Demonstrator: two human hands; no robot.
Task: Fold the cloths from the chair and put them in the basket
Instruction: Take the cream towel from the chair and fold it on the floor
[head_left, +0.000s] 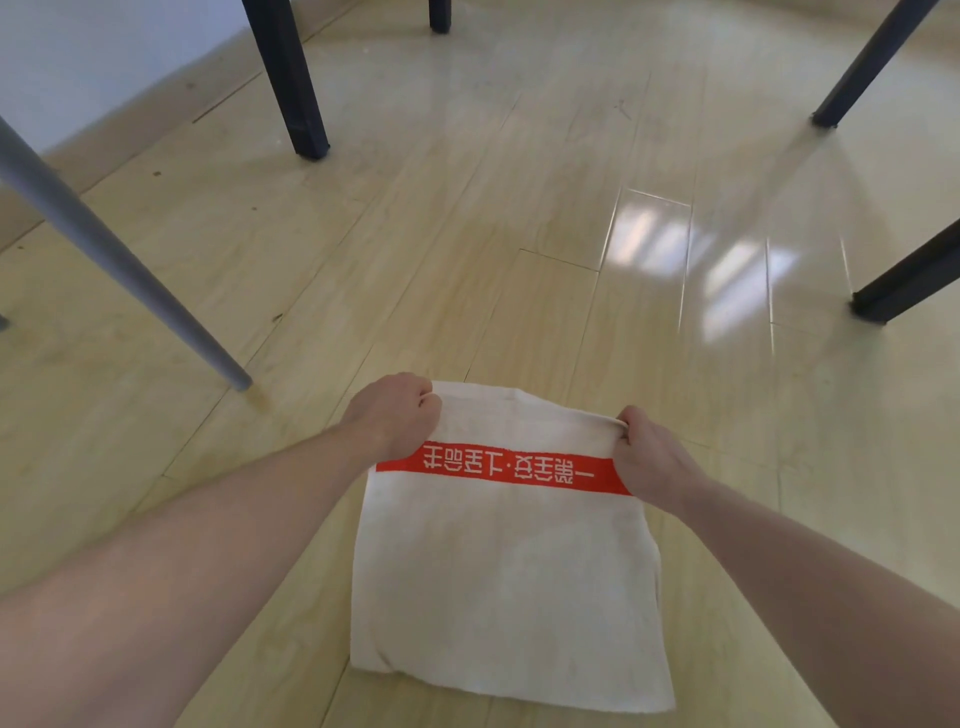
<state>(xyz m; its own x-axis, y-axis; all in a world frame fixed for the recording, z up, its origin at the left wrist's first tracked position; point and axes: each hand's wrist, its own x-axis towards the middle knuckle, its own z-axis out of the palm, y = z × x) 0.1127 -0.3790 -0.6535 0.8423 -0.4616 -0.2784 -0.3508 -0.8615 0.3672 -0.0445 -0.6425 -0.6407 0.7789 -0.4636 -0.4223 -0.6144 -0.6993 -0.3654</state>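
A white cloth (509, 571) with a red band of white characters across it hangs in front of me over the wooden floor. My left hand (395, 415) grips its far left corner with curled fingers. My right hand (649, 454) pinches the far right corner. The cloth's far edge is stretched between the two hands, and its near edge hangs free in the lower middle of the view. No chair seat and no basket show in the view.
A grey slanted leg (119, 254) stands at the left. Dark furniture legs (296, 88) stand at the back, with others at the right (904, 283). A white wall (78, 57) runs along the back left. Glossy floor boards (545, 208) lie beyond the cloth.
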